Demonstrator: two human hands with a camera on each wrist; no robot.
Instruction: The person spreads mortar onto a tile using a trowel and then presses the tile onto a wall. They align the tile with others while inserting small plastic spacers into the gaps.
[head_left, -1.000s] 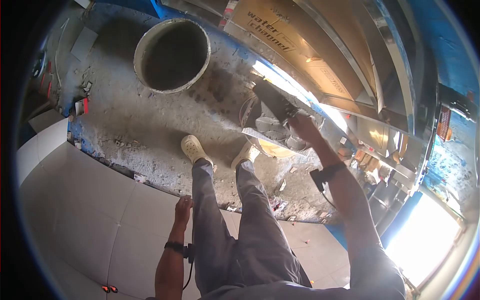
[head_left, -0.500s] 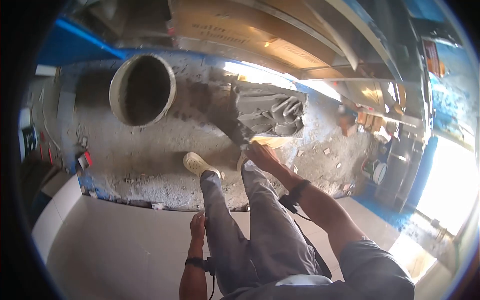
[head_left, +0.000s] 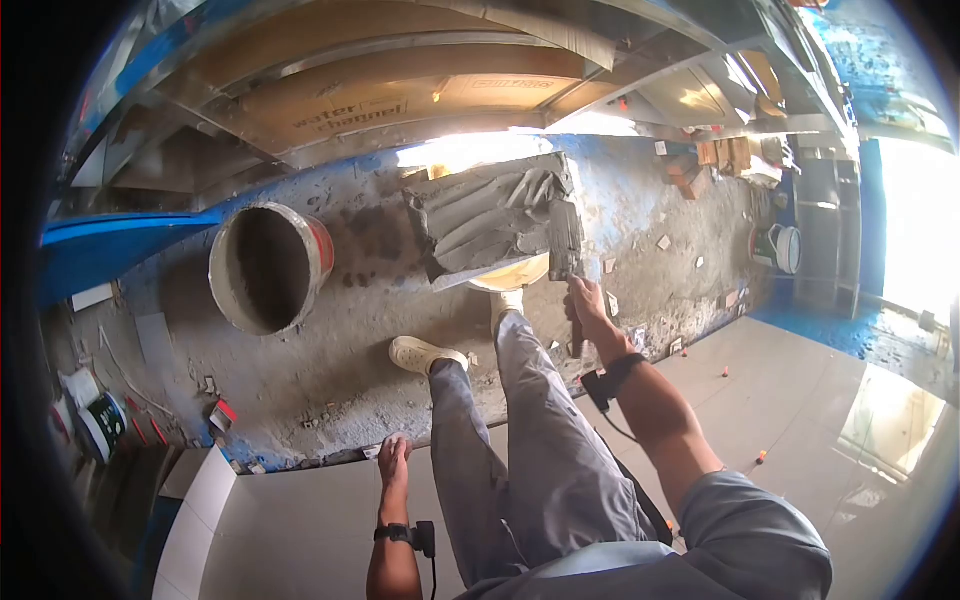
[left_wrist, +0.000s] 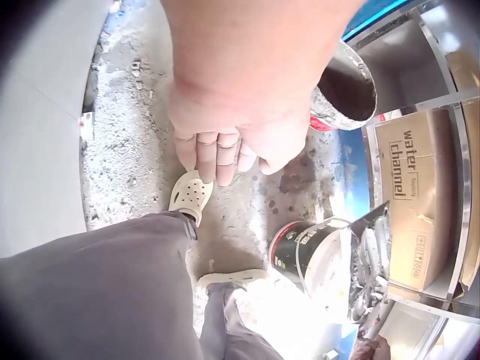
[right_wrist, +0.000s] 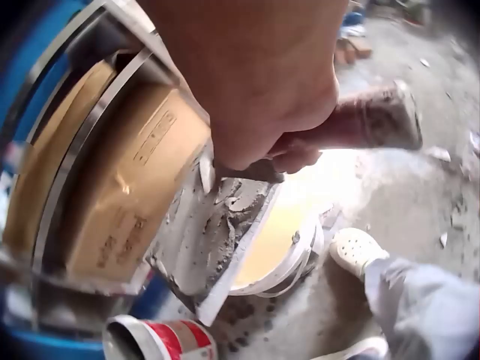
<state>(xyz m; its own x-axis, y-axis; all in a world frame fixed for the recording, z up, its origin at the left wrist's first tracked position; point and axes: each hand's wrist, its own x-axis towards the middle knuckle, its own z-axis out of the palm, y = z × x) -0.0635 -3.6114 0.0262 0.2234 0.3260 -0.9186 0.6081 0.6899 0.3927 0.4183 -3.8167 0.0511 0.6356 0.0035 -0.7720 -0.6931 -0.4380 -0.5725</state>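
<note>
— What is held in the right grip [head_left: 590,303]?

— A wooden handle is clasped there, with fingers and thumb wrapped tightly round it. It belongs to a trowel [head_left: 485,222], whose broad blade is loaded with ridged grey mortar.

— Where is the trowel placed?

— It is held directly above the pail [head_left: 512,276] and tilted, with the blade's lower edge brought close over the pail's rim. Whether the rim is touched cannot be told.

— And the left grip [left_wrist: 225,142]?

— Nothing is held by it. The fingers are seen hanging, loosely curled, beside the grey trouser leg [head_left: 455,450]. It is kept well apart from the pail, on the near side of it.

— What else is seen round the pail?

— A cream clog [head_left: 425,353] is planted on the rough concrete floor [head_left: 330,340] near the pail, toward the wearer. A second clog [head_left: 506,300] is set just beside the pail's rim. A large tub [head_left: 265,265], grey inside with a red band on its wall, is stood to the left of the pail, apart from it. Beyond the pail a cardboard box [head_left: 400,100] printed "water channel" is lodged under metal shelving. Pale tiles [head_left: 300,520] are laid on the near side of the pail, past the concrete's edge. Far to the right of the pail a small white bucket [head_left: 785,248] is stood by itself.
</note>
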